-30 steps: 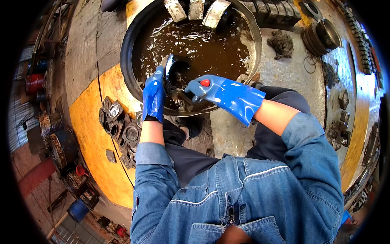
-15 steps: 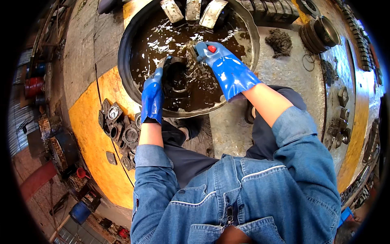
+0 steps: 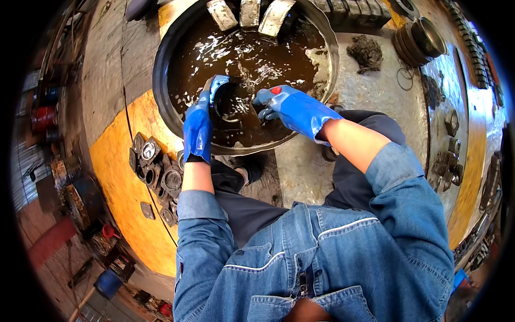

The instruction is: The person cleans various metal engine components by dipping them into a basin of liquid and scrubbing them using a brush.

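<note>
My left hand, in a blue rubber glove, grips the left side of a dark, wet metal part with a round opening. The part sits at the near side of a round basin of murky brown liquid. My right hand, gloved the same way, is closed just right of the part's opening. A red end shows at the top of its grip, seemingly the handle of a brush. The brush's bristles are hidden now. Three curved metal pieces lean at the basin's far rim.
Several greasy metal parts lie on the yellow board left of the basin. A dark clump of sludge sits to the right, near stacked metal rings. Small nuts and fittings lie farther right. Dark block-like parts line the far side.
My right hand has come nearer and lower, from the far right of the part to beside its opening. The splashing there has lessened. My left hand keeps its grip on the part.
</note>
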The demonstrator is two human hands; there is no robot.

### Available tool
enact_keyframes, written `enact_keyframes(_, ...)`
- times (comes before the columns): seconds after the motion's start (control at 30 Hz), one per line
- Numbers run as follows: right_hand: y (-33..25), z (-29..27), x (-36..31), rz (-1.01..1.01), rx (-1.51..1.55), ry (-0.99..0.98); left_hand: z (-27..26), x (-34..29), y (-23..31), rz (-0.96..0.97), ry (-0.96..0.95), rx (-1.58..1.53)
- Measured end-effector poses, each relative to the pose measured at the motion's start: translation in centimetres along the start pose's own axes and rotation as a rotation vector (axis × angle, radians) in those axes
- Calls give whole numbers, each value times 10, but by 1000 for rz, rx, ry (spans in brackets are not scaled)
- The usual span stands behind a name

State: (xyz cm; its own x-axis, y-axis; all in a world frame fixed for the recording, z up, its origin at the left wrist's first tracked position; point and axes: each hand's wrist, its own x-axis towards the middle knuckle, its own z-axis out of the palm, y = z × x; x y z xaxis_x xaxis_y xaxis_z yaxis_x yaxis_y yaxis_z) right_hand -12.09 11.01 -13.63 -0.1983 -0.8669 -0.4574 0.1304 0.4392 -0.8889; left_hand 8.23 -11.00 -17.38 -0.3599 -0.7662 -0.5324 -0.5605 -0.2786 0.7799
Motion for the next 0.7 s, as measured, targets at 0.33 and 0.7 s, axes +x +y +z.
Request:
enact_keyframes(0.33, 10, 64, 66, 233, 1207, 323, -1, -33, 20, 425, -33, 525)
enact_keyframes(0.7, 63, 85, 122, -261, 478, 441, -20, 25, -16, 594, -5, 891)
